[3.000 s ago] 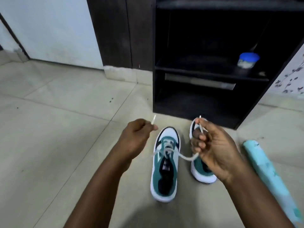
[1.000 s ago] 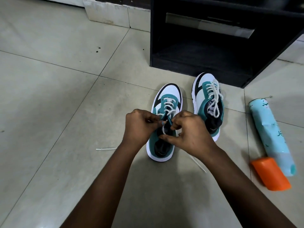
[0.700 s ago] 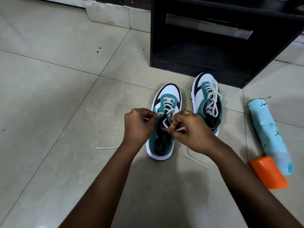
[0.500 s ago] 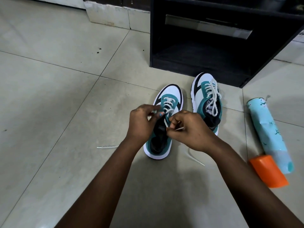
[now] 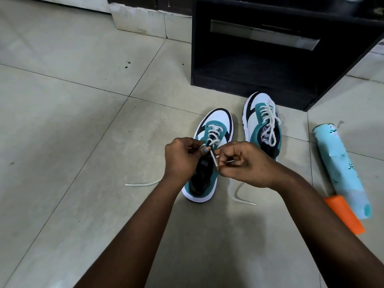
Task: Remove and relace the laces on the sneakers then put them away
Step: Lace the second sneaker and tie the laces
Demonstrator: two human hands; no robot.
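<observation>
The person is relacing the left sneaker point(image 5: 208, 161), which is sitting on the tiled floor point(image 5: 72, 132) in front of the dark shelf unit point(image 5: 270, 65), toe pointing toward it. The lower rows of the lace point(image 5: 214, 135) are crossing the teal eyestay already, while the upper eyelets near the tongue are looking bare. The right hand point(image 5: 247, 165) is pinching a short run of lace between thumb and fingertips, just above the shoe's opening; the left hand point(image 5: 182, 157) is curling its fingers at the shoe's left edge, seemingly nipping the lace or the eyestay there, though which of the two cannot be told. Both loose ends are trailing on the floor, one to the left and one to the right of the shoe. The right sneaker point(image 5: 262, 125) is standing just beside it, laced to the top with its ends lying loose, so it is probably finished or close to it. Judging from this, the next move is calling for feeding the pinched lace through the next free eyelet and drawing it snug, then repeating on the other side before tying off and shelving the pair. A teal tube point(image 5: 340, 169) with an orange cap point(image 5: 345, 214) is lying to the right.
</observation>
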